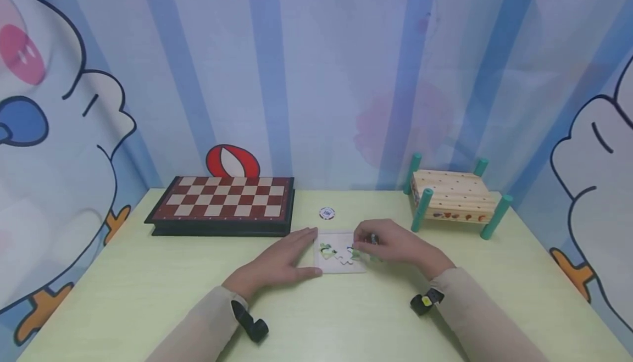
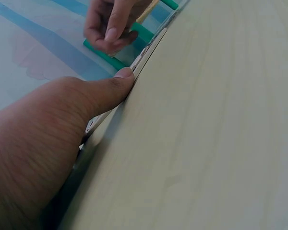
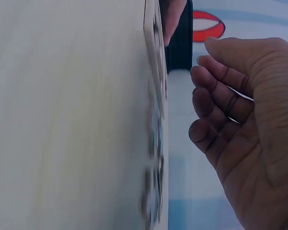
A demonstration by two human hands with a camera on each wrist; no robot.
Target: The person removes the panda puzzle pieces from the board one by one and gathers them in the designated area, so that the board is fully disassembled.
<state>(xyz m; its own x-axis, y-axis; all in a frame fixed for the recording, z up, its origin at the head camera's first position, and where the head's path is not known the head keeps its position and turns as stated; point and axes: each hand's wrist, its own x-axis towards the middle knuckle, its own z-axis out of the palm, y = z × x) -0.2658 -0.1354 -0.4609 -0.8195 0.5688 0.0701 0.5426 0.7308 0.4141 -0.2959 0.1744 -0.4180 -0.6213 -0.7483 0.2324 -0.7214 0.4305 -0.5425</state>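
Note:
A thin, pale puzzle board (image 1: 341, 268) lies flat at the table's middle, with jigsaw outlines on it. One green-and-white puzzle piece (image 1: 327, 250) sits at its left part. My left hand (image 1: 279, 260) has its fingers and thumb spread along the board's left edge; in the left wrist view the thumb (image 2: 105, 93) rests at that edge. Over the right edge hovers my right hand (image 1: 390, 245), fingers loosely curled. The right wrist view shows its thumb and fingers (image 3: 225, 91) with nothing visible between them. Another puzzle piece (image 1: 353, 252) shows just below its fingertips.
Loose puzzle pieces (image 3: 156, 191) lie on the table right of the board, partly under my right hand. A round white chip (image 1: 327, 213) lies behind the board. At the back left stands a chessboard case (image 1: 222, 200); at the back right, a wooden toy stand (image 1: 452, 194) with green posts.

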